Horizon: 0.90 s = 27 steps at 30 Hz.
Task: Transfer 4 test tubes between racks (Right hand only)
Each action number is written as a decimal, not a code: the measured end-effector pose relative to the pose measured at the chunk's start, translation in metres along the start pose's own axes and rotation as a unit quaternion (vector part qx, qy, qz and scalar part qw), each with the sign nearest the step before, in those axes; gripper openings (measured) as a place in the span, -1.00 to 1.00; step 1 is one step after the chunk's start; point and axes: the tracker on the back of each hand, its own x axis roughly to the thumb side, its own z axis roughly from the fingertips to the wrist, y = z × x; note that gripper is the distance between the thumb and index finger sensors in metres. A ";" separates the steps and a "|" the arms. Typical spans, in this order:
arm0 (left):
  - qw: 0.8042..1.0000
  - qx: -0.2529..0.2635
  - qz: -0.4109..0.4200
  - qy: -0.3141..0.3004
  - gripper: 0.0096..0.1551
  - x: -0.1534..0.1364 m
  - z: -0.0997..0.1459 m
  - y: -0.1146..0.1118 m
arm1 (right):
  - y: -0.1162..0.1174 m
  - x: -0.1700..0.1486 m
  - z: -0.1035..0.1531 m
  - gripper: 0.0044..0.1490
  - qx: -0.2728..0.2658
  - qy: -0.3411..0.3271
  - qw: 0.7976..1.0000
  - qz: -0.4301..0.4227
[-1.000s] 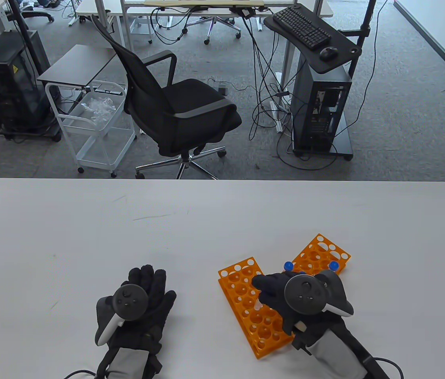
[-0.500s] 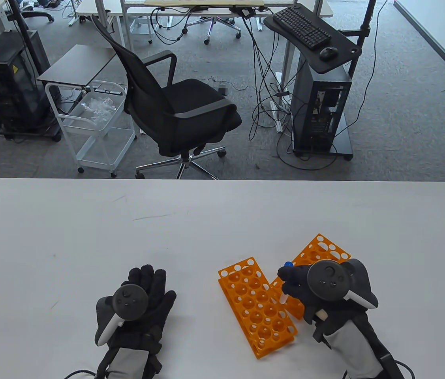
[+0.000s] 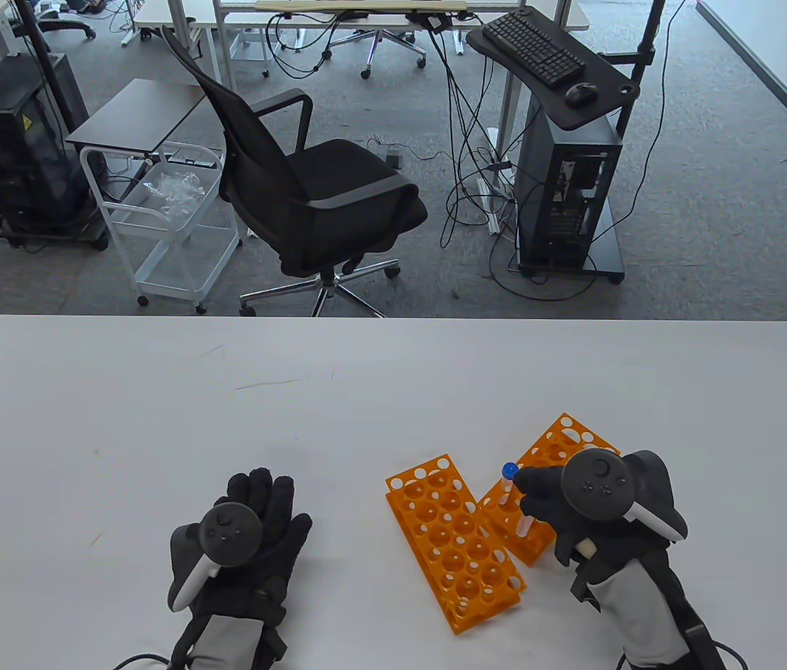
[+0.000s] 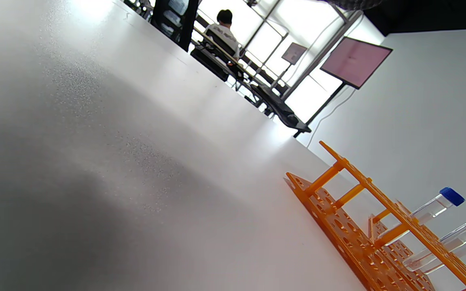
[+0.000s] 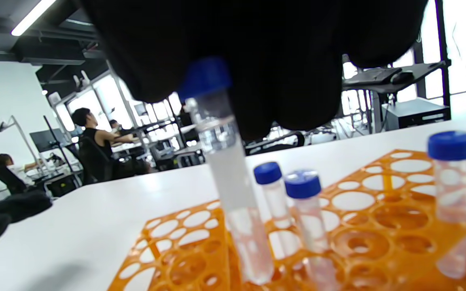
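Two orange racks lie side by side on the white table [image 3: 365, 391]. The left rack [image 3: 452, 541] shows no tubes. My right hand [image 3: 540, 492] pinches a clear blue-capped test tube [image 3: 515, 502] just below its cap at the near left end of the right rack [image 3: 564, 443]. The tube is tilted, and I cannot tell whether its lower end sits in a hole. In the right wrist view the held tube [image 5: 233, 182] hangs from my fingers [image 5: 257, 60]. Three more capped tubes [image 5: 302, 190] stand in the right rack [image 5: 378, 202]. My left hand [image 3: 260, 492] rests flat and empty on the table.
The left wrist view shows the racks [image 4: 358, 226] from the side, with two capped tubes [image 4: 439, 204] sticking out. Bare table lies around the racks. An office chair [image 3: 316, 195] and a white cart [image 3: 170, 223] stand beyond the far table edge.
My right hand has moved right, from above the left rack to the near left end of the right rack. The tilted tube now shows under its fingers. My left hand has not moved.
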 end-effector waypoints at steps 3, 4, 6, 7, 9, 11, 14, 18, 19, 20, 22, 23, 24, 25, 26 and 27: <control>1.000 0.002 0.003 -0.002 -0.20 0.000 0.000 0.000 | 0.001 -0.003 -0.001 -0.42 0.004 0.008 1.000 0.003; 1.000 0.003 0.003 -0.002 -0.20 0.000 0.000 0.000 | 0.001 -0.004 -0.001 -0.42 0.005 0.009 1.000 0.003; 1.000 0.002 0.003 -0.002 -0.20 -0.001 0.000 0.000 | 0.002 -0.005 -0.002 -0.42 0.010 0.011 1.000 0.002; 1.000 0.002 0.002 -0.002 -0.20 -0.001 0.000 0.000 | 0.003 -0.006 -0.002 -0.42 0.014 0.012 1.000 0.002; 1.000 0.002 0.003 -0.002 -0.20 -0.001 0.000 0.001 | 0.004 -0.006 -0.003 -0.42 0.021 0.015 1.000 0.002; 1.000 0.002 0.003 -0.002 -0.20 -0.001 0.000 0.001 | 0.005 -0.007 -0.003 -0.42 0.024 0.017 1.000 0.003; 1.000 0.002 0.003 -0.002 -0.20 -0.001 0.000 0.001 | 0.006 -0.009 -0.004 -0.42 0.030 0.021 0.999 0.003; 1.000 0.002 0.003 -0.002 -0.20 -0.001 0.000 0.001 | 0.008 -0.010 -0.005 -0.42 0.037 0.024 0.999 0.004; 1.000 0.002 0.003 -0.002 -0.20 -0.001 0.000 0.001 | 0.009 -0.010 -0.005 -0.42 0.039 0.024 0.999 0.006; 1.000 0.002 0.003 -0.002 -0.20 -0.001 0.000 0.001 | 0.010 -0.010 -0.006 -0.42 0.040 0.025 0.999 0.007; 1.000 0.002 0.003 -0.002 -0.20 -0.001 0.000 0.001 | 0.011 -0.010 -0.006 -0.42 0.042 0.026 0.999 0.009; 1.000 0.002 0.003 -0.002 -0.20 -0.001 0.000 0.001 | 0.012 -0.010 -0.007 -0.42 0.045 0.027 0.999 0.010; 1.000 0.001 0.002 -0.002 -0.20 -0.001 0.000 0.001 | 0.013 -0.011 -0.007 -0.42 0.046 0.028 0.998 0.010; 1.000 0.001 0.002 -0.002 -0.20 -0.001 0.000 0.001 | 0.013 -0.011 -0.007 -0.42 0.048 0.028 0.998 0.010; 1.000 0.001 0.002 -0.002 -0.20 -0.001 0.000 0.001 | 0.014 -0.012 -0.008 -0.42 0.049 0.029 0.998 0.009; 1.000 0.001 0.002 -0.002 -0.20 -0.001 0.000 0.001 | 0.015 -0.013 -0.008 -0.42 0.050 0.031 0.998 0.010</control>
